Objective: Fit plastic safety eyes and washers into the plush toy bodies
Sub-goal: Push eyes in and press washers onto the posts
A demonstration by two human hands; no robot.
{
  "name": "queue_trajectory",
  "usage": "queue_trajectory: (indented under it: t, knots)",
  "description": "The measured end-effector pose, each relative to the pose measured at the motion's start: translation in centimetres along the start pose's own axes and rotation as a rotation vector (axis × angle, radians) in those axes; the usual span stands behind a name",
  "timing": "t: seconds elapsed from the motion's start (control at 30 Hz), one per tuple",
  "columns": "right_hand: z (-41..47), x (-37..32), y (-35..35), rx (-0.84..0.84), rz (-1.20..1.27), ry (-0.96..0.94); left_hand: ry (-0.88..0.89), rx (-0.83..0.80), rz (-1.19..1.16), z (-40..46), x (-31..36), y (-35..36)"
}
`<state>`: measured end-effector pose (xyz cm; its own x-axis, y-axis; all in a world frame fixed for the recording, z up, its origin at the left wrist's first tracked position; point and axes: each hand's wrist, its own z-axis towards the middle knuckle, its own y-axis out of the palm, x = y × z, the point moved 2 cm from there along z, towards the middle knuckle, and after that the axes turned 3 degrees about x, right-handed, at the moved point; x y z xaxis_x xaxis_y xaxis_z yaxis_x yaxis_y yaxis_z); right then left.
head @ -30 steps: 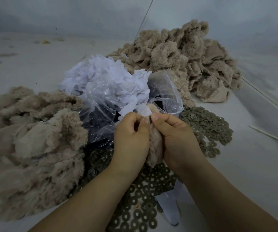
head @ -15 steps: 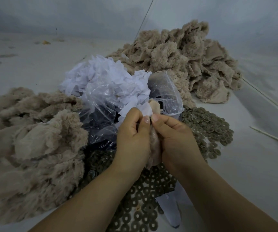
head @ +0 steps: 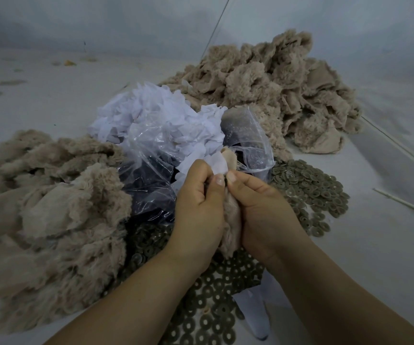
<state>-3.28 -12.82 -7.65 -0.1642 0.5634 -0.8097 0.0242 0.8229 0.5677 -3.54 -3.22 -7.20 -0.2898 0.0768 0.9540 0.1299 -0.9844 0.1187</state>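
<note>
A beige plush body (head: pixel 231 220) hangs between both my hands in the middle of the view. My left hand (head: pixel 198 207) and my right hand (head: pixel 263 210) both grip it, thumbs meeting at its top edge, where a small white patch (head: pixel 219 163) sticks up. Something small and dark sits between my thumb tips; I cannot tell what it is. Flat olive washers (head: pixel 310 190) lie spread to the right and under my wrists (head: pixel 213 307). A clear plastic bag (head: pixel 151 185) with dark contents lies just behind my hands.
One pile of beige plush bodies (head: pixel 41 215) lies at the left, a second pile (head: pixel 283 95) at the back right. White fabric scraps (head: pixel 156 120) are heaped in the middle. A thin white stick (head: pixel 405 204) lies at the right on the pale table (head: pixel 387 257).
Both hands have stayed in place, pinching the top of the plush body. The white patch and beige edge stick up a little higher above my thumbs than before.
</note>
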Motion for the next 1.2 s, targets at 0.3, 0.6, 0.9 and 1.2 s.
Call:
queue_trajectory:
  t: [0.3,0.6,0.9,1.2]
  knots:
    - [0.3,0.3,-0.1,-0.024,0.049,0.048,-0.060,-0.005,-0.007,0.1,-0.3,-0.1]
    - [0.2,-0.7,-0.3,-0.045,-0.096,-0.012,-0.187,0.010,-0.108,0.6,-0.6,-1.0]
    - [-0.2,-1.5,-0.2,-0.056,-0.312,-0.211,0.370,0.118,0.231,0.5,0.9,-1.5]
    - [-0.3,-1.9,-0.5,0.032,-0.360,-0.247,0.361,0.034,0.271,1.0,1.1,-2.0]
